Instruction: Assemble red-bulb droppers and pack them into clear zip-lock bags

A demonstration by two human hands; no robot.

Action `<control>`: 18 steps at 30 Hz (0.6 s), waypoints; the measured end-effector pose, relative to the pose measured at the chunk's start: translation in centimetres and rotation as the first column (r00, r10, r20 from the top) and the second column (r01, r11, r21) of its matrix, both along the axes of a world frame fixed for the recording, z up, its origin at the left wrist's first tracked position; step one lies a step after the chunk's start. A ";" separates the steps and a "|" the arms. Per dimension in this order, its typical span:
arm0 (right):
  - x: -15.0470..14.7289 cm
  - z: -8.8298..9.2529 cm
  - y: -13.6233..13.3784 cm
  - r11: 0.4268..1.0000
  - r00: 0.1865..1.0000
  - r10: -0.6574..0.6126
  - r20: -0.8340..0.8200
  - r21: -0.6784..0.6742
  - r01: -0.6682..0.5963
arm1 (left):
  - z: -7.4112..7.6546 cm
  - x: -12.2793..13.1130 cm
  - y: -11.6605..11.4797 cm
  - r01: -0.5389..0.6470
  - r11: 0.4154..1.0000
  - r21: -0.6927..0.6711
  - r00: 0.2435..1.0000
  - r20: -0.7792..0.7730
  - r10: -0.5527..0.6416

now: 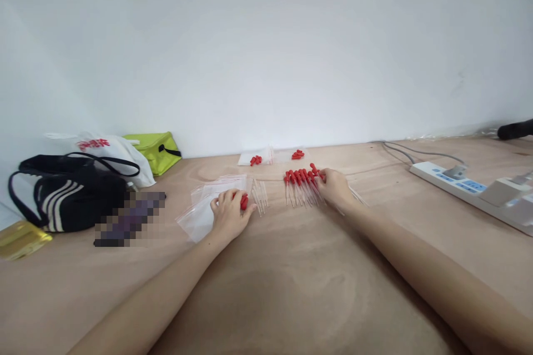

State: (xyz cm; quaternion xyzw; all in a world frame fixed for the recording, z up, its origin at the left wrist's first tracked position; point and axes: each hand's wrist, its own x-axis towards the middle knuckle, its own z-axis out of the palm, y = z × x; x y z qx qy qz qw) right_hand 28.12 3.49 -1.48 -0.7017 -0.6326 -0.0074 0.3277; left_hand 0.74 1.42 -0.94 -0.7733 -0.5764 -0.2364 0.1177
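My left hand (232, 215) is curled over a few red rubber bulbs (244, 202) at the edge of a stack of clear zip bags (195, 212). Thin clear tubes (260, 197) lie just right of its fingers; whether they join those bulbs is hidden. A row of droppers (297, 177) with red bulbs and slim clear stems lies side by side in the middle, bulbs pointing away from me. At the right end of that row, my right hand (336, 187) pinches one dropper by its red bulb (321, 176). More clear stems stick out beneath this hand.
Two zip bags with red bulbs (256, 160) (297, 154) lie near the wall. To the left are a black bag (75, 194), a white plastic bag (137, 169), a green bag (156, 155) and a yellow packet (23, 239). A power strip (462, 183) with cables lies right.
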 end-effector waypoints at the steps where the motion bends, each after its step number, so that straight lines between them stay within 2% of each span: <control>1: 0.2 -0.1 0.4 1.000 1.000 -0.022 -0.001 -0.014 0.022 | 0.0 -0.1 0.0 -0.007 1.000 -0.012 1.000 -0.003 0.007; 5: 0.2 -0.2 0.5 0.997 0.996 -0.074 0.056 -0.002 0.074 | 0.0 -0.4 0.4 -0.010 0.998 -0.055 1.000 0.016 0.011; 8: -1.2 0.2 -0.2 0.997 0.988 -0.065 0.138 0.053 0.058 | -0.2 -0.9 1.0 0.027 0.998 -0.048 0.999 0.046 -0.025; 11: -4.1 0.4 -1.3 0.995 0.977 0.068 0.202 0.062 -0.082 | -0.6 -1.2 1.5 0.084 0.996 0.003 0.994 0.076 -0.084; 13: -6.5 0.4 -1.7 0.981 0.959 0.190 0.209 0.000 -0.195 | -0.8 -1.1 1.6 0.115 0.993 0.030 0.989 0.091 -0.117; 15: -8.8 0.4 -1.8 0.971 0.953 0.240 0.186 -0.042 -0.237 | -0.9 -0.9 1.4 0.146 0.988 0.045 0.983 0.101 -0.150; 18: -11.4 0.6 -1.3 0.977 0.970 0.206 0.130 -0.088 -0.196 | -0.7 -0.5 1.0 0.202 0.979 0.038 0.971 0.121 -0.205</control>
